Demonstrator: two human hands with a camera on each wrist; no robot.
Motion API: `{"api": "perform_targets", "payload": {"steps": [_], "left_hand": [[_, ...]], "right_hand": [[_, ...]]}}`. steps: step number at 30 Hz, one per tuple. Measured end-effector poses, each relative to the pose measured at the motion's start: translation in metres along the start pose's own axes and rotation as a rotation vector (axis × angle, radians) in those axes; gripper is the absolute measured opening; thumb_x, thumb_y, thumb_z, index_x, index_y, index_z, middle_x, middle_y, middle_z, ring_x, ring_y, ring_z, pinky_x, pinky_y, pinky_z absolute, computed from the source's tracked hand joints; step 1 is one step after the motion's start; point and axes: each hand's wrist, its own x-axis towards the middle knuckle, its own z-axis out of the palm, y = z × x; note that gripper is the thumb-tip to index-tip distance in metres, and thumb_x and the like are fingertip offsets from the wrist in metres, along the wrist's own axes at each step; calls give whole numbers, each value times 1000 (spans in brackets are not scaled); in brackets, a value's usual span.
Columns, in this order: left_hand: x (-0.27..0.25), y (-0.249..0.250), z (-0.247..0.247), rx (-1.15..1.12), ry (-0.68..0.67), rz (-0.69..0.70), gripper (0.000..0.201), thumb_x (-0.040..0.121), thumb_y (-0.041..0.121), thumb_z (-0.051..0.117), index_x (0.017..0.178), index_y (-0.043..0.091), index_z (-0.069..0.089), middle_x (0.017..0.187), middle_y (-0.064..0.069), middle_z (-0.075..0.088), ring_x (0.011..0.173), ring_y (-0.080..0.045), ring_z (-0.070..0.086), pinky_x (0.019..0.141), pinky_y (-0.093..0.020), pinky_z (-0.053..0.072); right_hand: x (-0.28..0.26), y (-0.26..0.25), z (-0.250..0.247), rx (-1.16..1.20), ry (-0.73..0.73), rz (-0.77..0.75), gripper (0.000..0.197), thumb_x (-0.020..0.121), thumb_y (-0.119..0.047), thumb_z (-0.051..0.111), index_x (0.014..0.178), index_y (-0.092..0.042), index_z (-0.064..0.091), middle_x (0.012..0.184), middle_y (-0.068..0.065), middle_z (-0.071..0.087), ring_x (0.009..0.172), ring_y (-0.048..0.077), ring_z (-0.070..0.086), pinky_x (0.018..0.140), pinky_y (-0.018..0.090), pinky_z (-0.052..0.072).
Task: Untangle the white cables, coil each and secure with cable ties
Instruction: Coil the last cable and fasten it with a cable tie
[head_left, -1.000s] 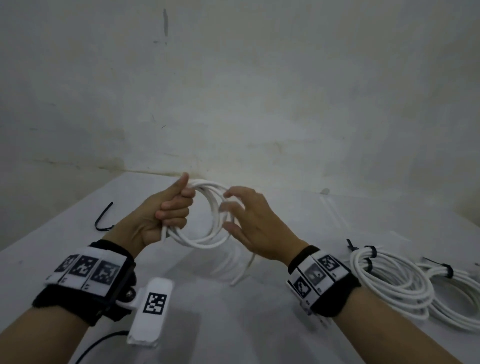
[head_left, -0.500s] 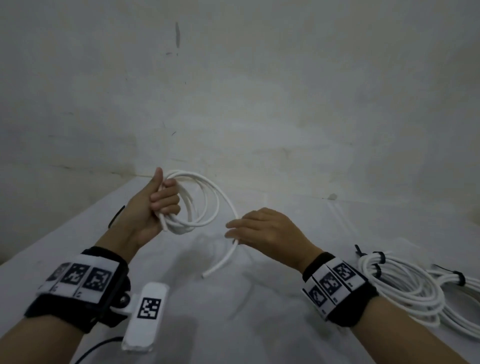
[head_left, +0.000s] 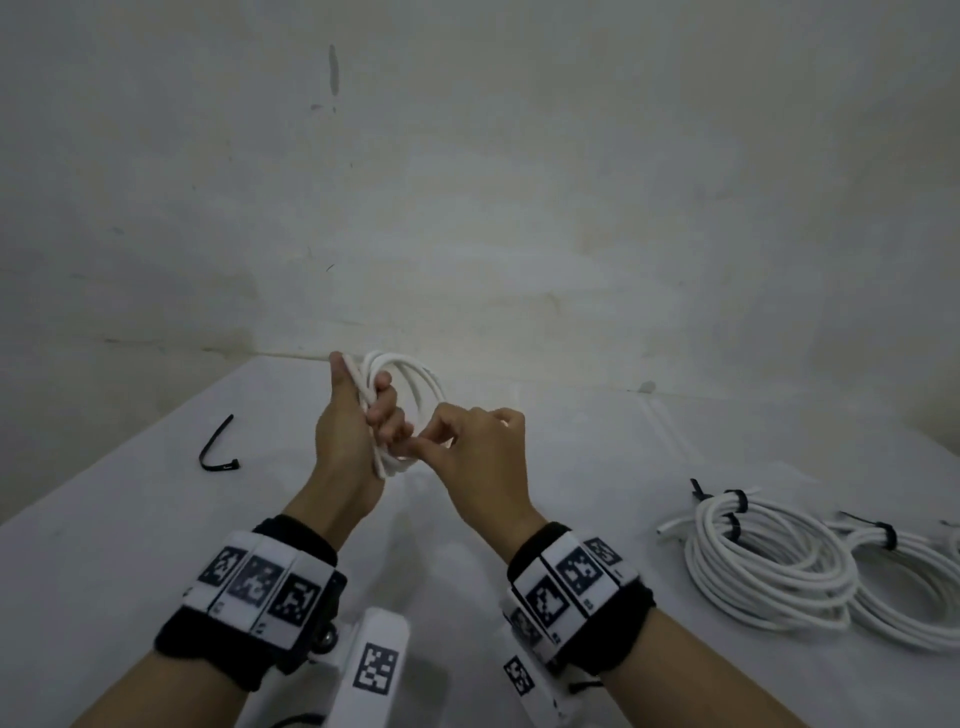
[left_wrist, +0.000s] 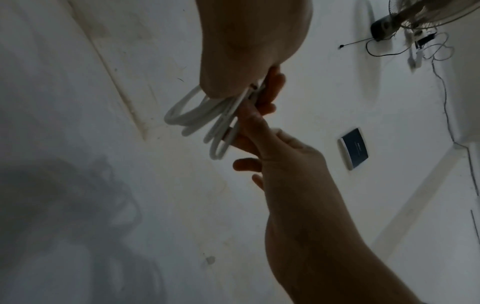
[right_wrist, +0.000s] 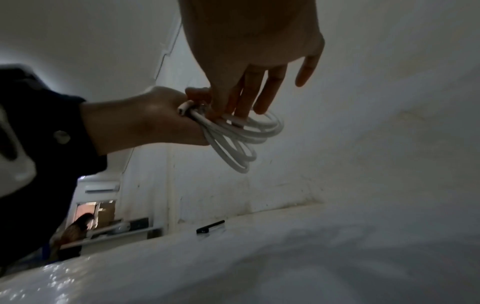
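Since the earlier head frames, the loose tail of cable that hung toward the counter has been gathered into the coil, and the right hand (head_left: 480, 457) has closed in from an open reach to meet the left hand (head_left: 358, 431) at the bundle.

Current state: the white cable coil (head_left: 410, 379) is held in the air above the counter (head_left: 130, 519), in front of the person. The left hand grips one side of the bundle, fingers (head_left: 387, 415) curled round the gathered turns and thumb upright behind them. In the right wrist view, one cut cable end (right_wrist: 182, 108) protrudes from this grip. The right hand has its fingers (right_wrist: 249, 96) bent down against the turns beside the left fingers; it appears to pinch or tuck a strand, but the exact contact is hidden.

Step in hand, as judged: coiling of this cable is finishing, and the last end is being seated in the bundle. Two finished coils (head_left: 769, 566), each bound with black ties, lie on the counter to the right, well apart from the hands.

Next move, as judged: keep the left grip firm so the turns do not spring open. Free the right hand and fetch the loose black cable tie (head_left: 215, 449), which lies on the counter to the left. Wrap it round the gripped section.
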Motion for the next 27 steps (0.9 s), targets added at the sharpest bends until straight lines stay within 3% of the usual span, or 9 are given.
{"api": "perform_targets", "payload": {"steps": [3, 5, 7, 9, 11, 14, 18, 23, 27], "left_hand": [[-5, 4, -1, 193, 101, -20, 62, 91, 65, 28, 63, 13, 47, 34, 7, 31, 28, -6, 25, 35, -13, 25], [-7, 10, -4, 340, 84, -37, 69, 91, 66, 22, 60, 11, 47, 33, 6, 32, 27, -7, 26, 34, -13, 24], [-8, 16, -8, 492, -12, -89, 74, 90, 67, 16, 56, 8, 46, 33, 4, 31, 28, -8, 26, 34, -14, 23], [-11, 19, -11, 618, -166, -205, 78, 86, 71, 11, 56, 6, 43, 35, 2, 29, 27, -9, 23, 34, -13, 22], [-13, 22, -12, 628, -305, -342, 79, 83, 73, 9, 55, 7, 41, 36, 1, 25, 26, -7, 20, 33, -12, 22], [-13, 29, -16, 551, -397, -438, 78, 86, 71, 12, 51, 7, 41, 35, 2, 24, 24, -7, 20, 31, -12, 25], [-14, 30, -17, 671, -317, -427, 70, 100, 48, 21, 50, 6, 47, 35, -1, 34, 26, -10, 32, 34, -18, 36], [-14, 9, -12, 1000, -42, -91, 65, 98, 50, 30, 56, 6, 52, 39, 2, 46, 35, -11, 41, 46, -23, 38], [-19, -5, -17, 1292, -43, 349, 49, 100, 42, 27, 78, 10, 58, 68, -3, 56, 63, -21, 53, 60, -32, 41]], "right_hand": [[-5, -1, -3, -163, -40, -222, 22, 84, -42, 60, 76, -23, 69, 78, -8, 68, 72, 12, 55, 82, 39, 35], [-5, 0, -11, -135, 10, -414, 16, 85, -30, 54, 96, -21, 61, 99, 0, 61, 86, 18, 52, 75, 36, 36], [0, 5, -16, -156, 44, -584, 40, 78, -8, 49, 115, -21, 44, 122, 4, 47, 109, 21, 46, 88, 36, 34], [9, 8, -18, -408, 8, -730, 57, 78, -3, 41, 132, -21, 33, 143, 6, 39, 128, 24, 39, 105, 41, 27], [17, 9, -15, -484, -70, -762, 61, 82, -4, 50, 137, -18, 28, 147, 10, 38, 119, 26, 50, 98, 42, 37], [21, 5, -9, -362, -129, -756, 60, 80, -2, 61, 132, -13, 33, 139, 18, 45, 73, 27, 57, 56, 34, 47], [16, 4, -9, -393, -207, -746, 39, 85, -1, 43, 124, -2, 46, 102, 23, 58, 51, 27, 52, 35, 27, 38], [12, 7, 1, -531, -144, -599, 36, 81, -4, 31, 109, -4, 53, 55, 9, 47, 29, 19, 25, 35, 18, 16], [15, 3, 4, -648, -61, -470, 22, 76, -9, 60, 97, -4, 62, 42, 4, 45, 23, 19, 34, 39, 15, 10]]}}
